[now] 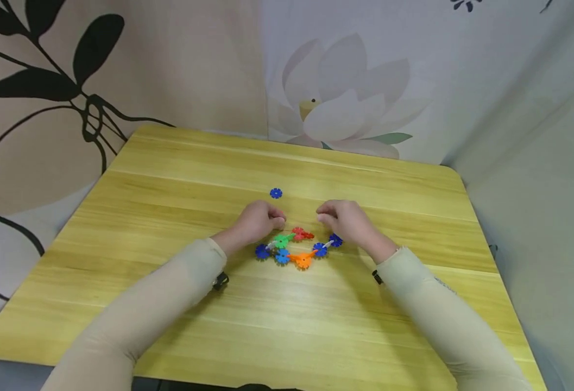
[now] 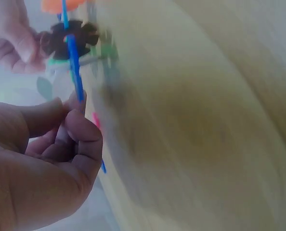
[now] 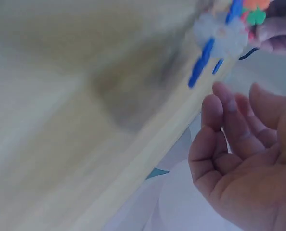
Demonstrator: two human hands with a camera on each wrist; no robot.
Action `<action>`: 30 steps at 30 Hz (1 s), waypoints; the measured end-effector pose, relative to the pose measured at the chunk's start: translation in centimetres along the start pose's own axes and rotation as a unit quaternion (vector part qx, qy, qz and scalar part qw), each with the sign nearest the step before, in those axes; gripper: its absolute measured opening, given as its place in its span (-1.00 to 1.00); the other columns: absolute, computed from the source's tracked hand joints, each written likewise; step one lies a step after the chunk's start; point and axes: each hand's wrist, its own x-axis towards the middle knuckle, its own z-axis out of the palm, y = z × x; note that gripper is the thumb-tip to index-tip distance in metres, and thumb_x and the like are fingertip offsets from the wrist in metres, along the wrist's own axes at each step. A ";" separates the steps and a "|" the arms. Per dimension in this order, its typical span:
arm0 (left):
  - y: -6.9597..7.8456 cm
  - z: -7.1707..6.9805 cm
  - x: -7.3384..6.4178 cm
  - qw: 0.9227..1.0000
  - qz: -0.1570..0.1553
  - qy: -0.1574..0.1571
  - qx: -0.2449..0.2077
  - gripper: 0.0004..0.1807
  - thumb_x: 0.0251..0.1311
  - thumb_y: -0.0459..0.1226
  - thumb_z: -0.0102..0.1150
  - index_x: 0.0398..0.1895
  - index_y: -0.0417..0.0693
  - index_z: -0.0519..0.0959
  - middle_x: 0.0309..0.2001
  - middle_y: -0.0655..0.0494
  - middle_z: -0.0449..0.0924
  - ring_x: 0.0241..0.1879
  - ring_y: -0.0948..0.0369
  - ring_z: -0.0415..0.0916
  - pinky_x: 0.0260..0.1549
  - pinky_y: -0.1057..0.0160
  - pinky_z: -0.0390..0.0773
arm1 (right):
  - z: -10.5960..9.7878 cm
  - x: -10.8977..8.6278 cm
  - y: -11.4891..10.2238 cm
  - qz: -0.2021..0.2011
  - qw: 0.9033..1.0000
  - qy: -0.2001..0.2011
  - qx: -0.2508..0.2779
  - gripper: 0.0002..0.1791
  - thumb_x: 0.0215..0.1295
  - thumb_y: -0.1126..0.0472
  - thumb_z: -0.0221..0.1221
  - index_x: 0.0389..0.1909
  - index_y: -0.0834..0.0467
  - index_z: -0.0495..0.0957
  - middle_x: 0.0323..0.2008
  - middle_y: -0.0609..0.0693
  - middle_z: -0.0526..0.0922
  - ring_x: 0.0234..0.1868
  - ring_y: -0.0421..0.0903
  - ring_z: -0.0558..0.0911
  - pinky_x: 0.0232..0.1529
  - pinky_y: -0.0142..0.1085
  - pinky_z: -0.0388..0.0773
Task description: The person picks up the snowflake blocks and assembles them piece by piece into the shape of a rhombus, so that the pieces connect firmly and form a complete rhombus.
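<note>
Several slotted plastic discs are joined into a bent chain on the table between the hands. In the head view it has a green disc [image 1: 282, 241], a red disc [image 1: 298, 233], an orange disc [image 1: 303, 261] and several blue ones, with whitish pieces between. My left hand [image 1: 259, 221] hovers by the chain's left end, fingers loosely curled; the left wrist view shows nothing held in it. Beside the chain's right end is my right hand [image 1: 347, 220]. Its fingers are bent and apart in the right wrist view, with a whitish disc [image 3: 222, 34] beyond them.
A single blue disc [image 1: 276, 193] lies apart on the wooden table [image 1: 277, 331], beyond the chain. Behind the table hangs a cloth [image 1: 208, 65] printed with leaves and a pale flower. Black wrist straps show at both cuffs.
</note>
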 end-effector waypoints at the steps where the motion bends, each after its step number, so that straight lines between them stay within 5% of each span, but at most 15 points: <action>1: -0.2 -0.3 -0.1 1.000 0.000 -0.001 0.000 -0.78 0.53 -0.23 0.26 0.04 -0.14 0.77 0.01 -0.04 0.80 -0.07 0.12 0.66 0.05 0.15 0.73 | -0.1 0.7 -0.3 -0.012 1.000 0.000 -0.014 -0.63 0.66 0.11 0.14 0.34 0.14 0.61 0.12 0.14 0.79 -0.09 0.04 0.77 0.06 -0.01 0.76; 4: -0.6 -0.8 -0.4 1.000 -0.001 -0.010 0.000 -0.79 0.53 -0.21 0.27 -0.02 -0.15 0.77 -0.05 -0.04 0.79 -0.13 0.14 0.64 -0.01 0.17 0.73 | 0.2 3.6 -1.6 -0.061 0.995 -0.020 -0.075 -0.53 0.69 0.16 0.09 0.53 0.02 0.45 0.30 0.17 0.67 0.12 0.14 0.71 0.25 0.05 0.69; 7: -0.9 -0.7 -0.5 1.000 0.008 -0.011 0.009 -0.79 0.52 -0.20 0.28 -0.07 -0.16 0.78 -0.13 -0.02 0.81 -0.19 0.17 0.62 -0.07 0.19 0.72 | 1.1 6.5 -2.7 -0.136 0.977 -0.031 -0.164 -0.45 0.67 0.22 0.10 0.58 -0.09 0.39 0.40 0.19 0.56 0.35 0.19 0.60 0.43 0.07 0.58; 10: -0.9 -0.4 -0.5 1.000 0.015 -0.011 0.019 -0.77 0.50 -0.16 0.30 -0.06 -0.13 0.79 -0.13 0.01 0.81 -0.19 0.19 0.63 -0.05 0.18 0.72 | 1.9 8.7 -3.1 -0.190 0.951 -0.023 -0.244 -0.48 0.65 0.21 0.14 0.54 -0.10 0.46 0.39 0.23 0.55 0.31 0.22 0.60 0.41 0.05 0.59; 12: -0.5 -0.2 -0.6 0.999 0.018 -0.022 0.020 -0.74 0.49 -0.11 0.32 -0.01 -0.11 0.77 -0.07 0.02 0.81 -0.11 0.17 0.67 0.02 0.14 0.73 | 2.2 9.4 -3.0 -0.207 0.944 -0.016 -0.255 -0.56 0.62 0.19 0.19 0.44 -0.03 0.58 0.35 0.22 0.59 0.27 0.19 0.63 0.37 0.02 0.62; 14: 0.0 -0.3 -0.7 0.999 0.019 -0.038 0.020 -0.67 0.45 -0.07 0.37 0.07 -0.10 0.75 0.01 0.02 0.80 0.00 0.12 0.70 0.12 0.09 0.73 | 2.1 9.6 -2.6 -0.207 0.949 -0.012 -0.238 -0.68 0.59 0.20 0.23 0.26 0.07 0.71 0.28 0.20 0.65 0.23 0.16 0.67 0.33 -0.01 0.66; 18: 1.1 -0.2 -0.5 0.997 0.029 -0.062 0.030 -0.52 0.37 -0.03 0.45 0.21 -0.09 0.68 0.17 0.02 0.75 0.21 0.06 0.66 0.31 0.04 0.66 | 1.0 8.6 -1.3 -0.167 0.973 -0.003 -0.161 -0.87 0.49 0.24 0.33 -0.11 0.17 0.82 0.07 0.11 0.79 0.13 0.07 0.75 0.25 -0.06 0.73; 21: 1.9 0.0 0.0 0.996 0.043 -0.066 0.052 -0.50 0.34 -0.03 0.49 0.24 -0.06 0.69 0.20 0.04 0.74 0.24 0.06 0.65 0.33 0.04 0.64 | 0.1 7.6 -0.2 -0.115 0.986 -0.011 -0.120 -0.85 0.45 0.22 0.38 -0.07 0.19 0.78 -0.02 0.09 0.81 0.06 0.06 0.75 0.23 -0.05 0.72; 24: 2.6 0.6 0.6 0.990 0.069 -0.071 0.099 -0.53 0.33 -0.06 0.49 0.23 -0.03 0.71 0.18 0.07 0.77 0.18 0.09 0.67 0.27 0.05 0.67 | -0.4 6.7 0.9 -0.054 0.995 -0.030 -0.076 -0.74 0.42 0.17 0.42 0.02 0.21 0.72 -0.04 0.11 0.78 0.00 0.04 0.71 0.19 -0.05 0.71; 30: 3.3 2.4 1.4 0.978 0.108 -0.053 0.170 -0.85 0.36 -0.18 0.46 -0.08 0.03 0.83 -0.11 0.16 0.84 -0.23 0.22 0.64 -0.10 0.21 0.69 | -1.3 4.4 3.0 0.055 0.997 -0.049 0.015 -0.80 0.46 0.08 0.39 -0.23 0.15 0.76 -0.37 0.00 0.73 -0.35 -0.11 0.54 -0.24 -0.27 0.54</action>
